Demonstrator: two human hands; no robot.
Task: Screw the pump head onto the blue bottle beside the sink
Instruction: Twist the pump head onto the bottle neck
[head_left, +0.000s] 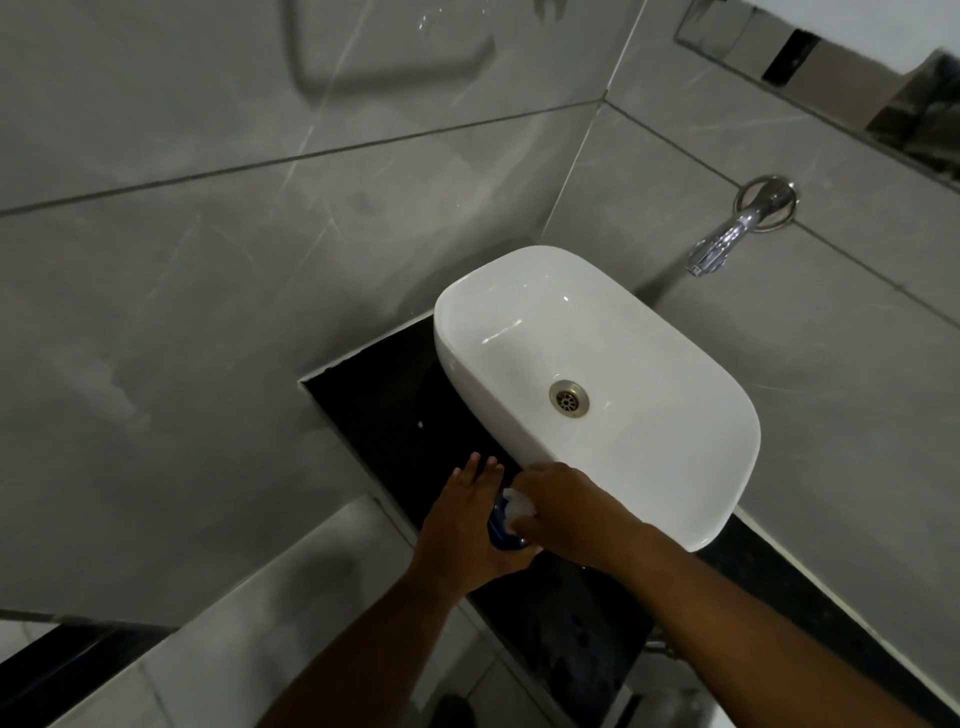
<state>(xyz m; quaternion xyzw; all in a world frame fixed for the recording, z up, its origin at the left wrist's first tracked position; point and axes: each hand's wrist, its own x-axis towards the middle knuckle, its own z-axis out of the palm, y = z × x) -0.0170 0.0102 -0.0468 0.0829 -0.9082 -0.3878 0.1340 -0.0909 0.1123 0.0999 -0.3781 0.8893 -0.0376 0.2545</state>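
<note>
The blue bottle (502, 531) stands on the black counter (384, 395) just left of the white sink (597, 291), and only a sliver of its blue body shows between my hands. My left hand (465, 525) presses against its left side, fingers stretched out along it. The white pump head (518, 505) sits on top of the bottle, with my right hand (566, 512) closed over it from the right. The bottle's neck and the thread are hidden by my fingers.
A chrome tap (727, 236) juts from the grey tiled wall above the sink's far end. The sink's drain (569, 398) lies in the middle of the basin. The counter's front edge runs close below my forearms, with the floor beneath.
</note>
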